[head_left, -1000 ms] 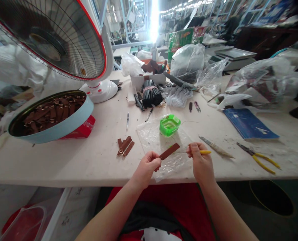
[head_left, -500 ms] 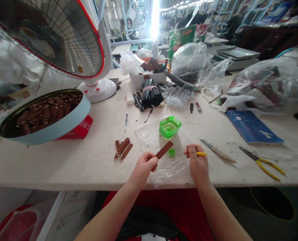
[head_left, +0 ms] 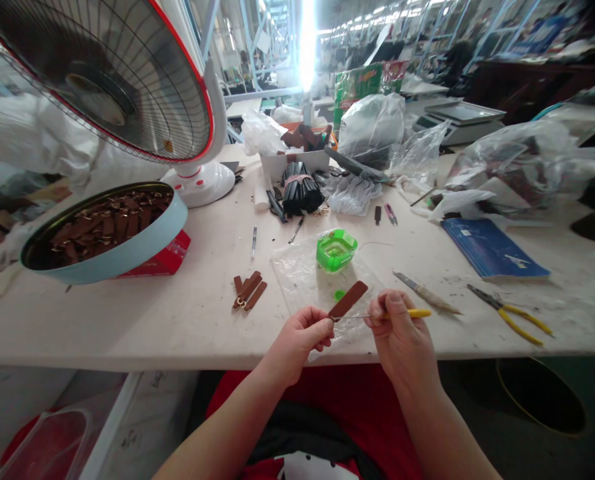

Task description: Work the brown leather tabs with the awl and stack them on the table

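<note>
Between the thumb and fingers of my left hand [head_left: 307,337] is the lower end of a brown leather strap [head_left: 348,300], tilted up to the right. My right hand [head_left: 400,327] grips a thin metal tool with a yellow handle [head_left: 420,313]. Its slim shaft points left, and the tip meets the strap's lower end by my left fingertips. Behind the strap, a small green cap [head_left: 339,295] is partly covered. An open green container [head_left: 336,250] stands farther back on a clear plastic sheet [head_left: 297,270]. Several brown straps with metal rings [head_left: 249,291] lie to the left.
A round tin [head_left: 112,257] full of brown straps stands at left, beneath a fan [head_left: 127,80]. To the right lie a knife [head_left: 427,293], yellow-handled pliers [head_left: 512,313] and a blue book [head_left: 492,248]. Black strips [head_left: 302,190] lie bundled at the back.
The strap in my left hand has moved right and slightly down, now overlapping the green cap. The tool's tip has left the cap and come to the strap's lower end.
</note>
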`<action>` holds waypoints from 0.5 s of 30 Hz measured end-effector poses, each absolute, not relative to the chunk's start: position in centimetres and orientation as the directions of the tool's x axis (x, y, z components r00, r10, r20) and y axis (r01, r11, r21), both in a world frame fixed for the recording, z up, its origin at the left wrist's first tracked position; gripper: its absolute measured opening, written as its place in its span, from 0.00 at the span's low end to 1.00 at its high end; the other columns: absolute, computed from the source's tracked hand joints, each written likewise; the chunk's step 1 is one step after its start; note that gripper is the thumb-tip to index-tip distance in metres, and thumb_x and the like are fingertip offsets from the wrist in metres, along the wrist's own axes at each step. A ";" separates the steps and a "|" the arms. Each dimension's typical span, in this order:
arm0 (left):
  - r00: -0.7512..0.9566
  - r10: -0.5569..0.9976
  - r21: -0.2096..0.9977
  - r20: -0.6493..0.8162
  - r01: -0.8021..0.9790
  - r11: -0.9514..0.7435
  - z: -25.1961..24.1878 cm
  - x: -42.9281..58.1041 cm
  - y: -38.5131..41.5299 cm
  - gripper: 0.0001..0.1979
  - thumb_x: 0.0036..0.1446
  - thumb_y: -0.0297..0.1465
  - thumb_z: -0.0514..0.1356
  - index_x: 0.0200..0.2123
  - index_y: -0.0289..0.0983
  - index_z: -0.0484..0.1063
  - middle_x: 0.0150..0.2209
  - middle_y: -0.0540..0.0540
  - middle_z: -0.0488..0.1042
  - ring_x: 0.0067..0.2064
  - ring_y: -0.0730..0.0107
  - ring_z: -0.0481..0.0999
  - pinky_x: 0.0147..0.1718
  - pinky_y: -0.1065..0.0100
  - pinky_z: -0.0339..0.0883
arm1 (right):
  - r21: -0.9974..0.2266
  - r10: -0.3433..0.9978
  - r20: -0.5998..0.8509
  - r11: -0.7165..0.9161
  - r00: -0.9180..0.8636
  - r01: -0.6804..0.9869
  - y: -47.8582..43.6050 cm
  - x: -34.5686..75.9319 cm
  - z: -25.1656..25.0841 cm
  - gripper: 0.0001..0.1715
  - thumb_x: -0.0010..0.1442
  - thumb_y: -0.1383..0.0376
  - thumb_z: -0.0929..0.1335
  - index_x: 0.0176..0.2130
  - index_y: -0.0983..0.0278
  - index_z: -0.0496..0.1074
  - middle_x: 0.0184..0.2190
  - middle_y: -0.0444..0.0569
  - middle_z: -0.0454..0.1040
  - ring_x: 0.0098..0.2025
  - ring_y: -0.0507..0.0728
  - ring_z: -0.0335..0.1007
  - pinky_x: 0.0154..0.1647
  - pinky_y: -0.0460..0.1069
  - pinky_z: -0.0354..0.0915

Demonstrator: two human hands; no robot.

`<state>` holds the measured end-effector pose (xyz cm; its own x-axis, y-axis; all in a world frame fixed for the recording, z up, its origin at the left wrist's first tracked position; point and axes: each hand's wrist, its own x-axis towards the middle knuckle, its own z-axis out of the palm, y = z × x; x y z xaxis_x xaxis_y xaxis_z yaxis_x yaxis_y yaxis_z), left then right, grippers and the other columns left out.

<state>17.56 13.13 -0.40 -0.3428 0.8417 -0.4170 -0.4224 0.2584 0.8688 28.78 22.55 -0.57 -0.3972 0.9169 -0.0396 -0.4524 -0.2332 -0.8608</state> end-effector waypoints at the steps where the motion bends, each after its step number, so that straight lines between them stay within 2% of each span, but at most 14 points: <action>1: -0.355 0.839 0.873 -0.412 -0.418 0.252 -0.3 17.7 13.1 0.09 0.45 0.32 0.61 0.27 0.35 0.64 0.22 0.53 0.66 0.23 0.80 0.62 0.25 0.74 0.53 | -0.862 0.917 -0.042 -0.235 -0.397 -0.450 22.4 28.8 -0.6 0.13 0.57 0.57 0.66 0.27 0.63 0.63 0.20 0.40 0.59 0.23 0.48 0.52 0.24 0.44 0.54; 4: -0.415 0.823 0.889 -0.389 -0.404 0.217 0.1 18.0 12.9 0.06 0.44 0.29 0.58 0.25 0.35 0.62 0.21 0.55 0.64 0.23 0.80 0.59 0.25 0.73 0.52 | -0.849 0.929 -0.033 -0.221 -0.369 -0.479 22.3 29.3 -0.4 0.14 0.58 0.56 0.65 0.27 0.63 0.64 0.20 0.40 0.58 0.22 0.48 0.53 0.24 0.44 0.55; 7: -0.472 0.806 0.907 -0.357 -0.383 0.178 0.6 18.1 12.6 0.04 0.42 0.28 0.56 0.23 0.36 0.61 0.19 0.56 0.60 0.22 0.79 0.56 0.25 0.73 0.50 | -0.858 0.956 0.022 -0.132 -0.293 -0.497 22.3 30.4 -0.2 0.14 0.58 0.56 0.64 0.27 0.62 0.64 0.20 0.40 0.57 0.22 0.48 0.55 0.25 0.45 0.56; 9: -0.486 0.809 0.920 -0.332 -0.356 0.164 1.0 18.2 12.4 0.04 0.41 0.28 0.56 0.22 0.36 0.60 0.18 0.56 0.58 0.22 0.79 0.54 0.25 0.73 0.49 | -0.915 0.960 0.058 -0.059 -0.273 -0.400 22.0 30.9 -0.3 0.15 0.59 0.55 0.63 0.27 0.62 0.64 0.19 0.40 0.58 0.22 0.49 0.55 0.25 0.46 0.54; 11: -0.482 0.823 0.935 -0.300 -0.319 0.154 1.3 18.4 12.2 0.04 0.42 0.29 0.55 0.22 0.36 0.60 0.18 0.56 0.58 0.23 0.78 0.54 0.25 0.73 0.49 | -0.975 0.926 0.078 -0.006 -0.369 -0.222 21.5 31.0 -0.5 0.17 0.60 0.54 0.61 0.27 0.63 0.64 0.19 0.41 0.59 0.22 0.50 0.54 0.24 0.46 0.53; 13: -0.470 0.838 0.947 -0.278 -0.282 0.156 1.6 18.5 12.1 0.05 0.43 0.29 0.56 0.22 0.36 0.61 0.19 0.56 0.58 0.24 0.78 0.55 0.26 0.73 0.50 | -0.997 0.840 0.078 0.055 -0.537 -0.060 20.8 30.6 -0.7 0.20 0.61 0.53 0.60 0.24 0.63 0.62 0.18 0.41 0.59 0.22 0.50 0.53 0.24 0.47 0.52; 15: -0.458 0.847 0.954 -0.269 -0.247 0.170 1.8 18.6 11.9 0.05 0.44 0.30 0.57 0.23 0.36 0.61 0.20 0.56 0.58 0.24 0.78 0.55 0.26 0.72 0.50 | -0.995 0.757 0.067 0.099 -0.650 0.012 20.4 30.2 -0.8 0.21 0.60 0.54 0.60 0.22 0.63 0.59 0.18 0.41 0.57 0.22 0.50 0.52 0.24 0.47 0.52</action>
<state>18.56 11.92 1.77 -0.4580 0.8472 -0.2692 -0.2471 0.1695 0.9540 30.19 20.44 -0.81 -0.6503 0.7567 0.0672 0.0119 0.0985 -0.9951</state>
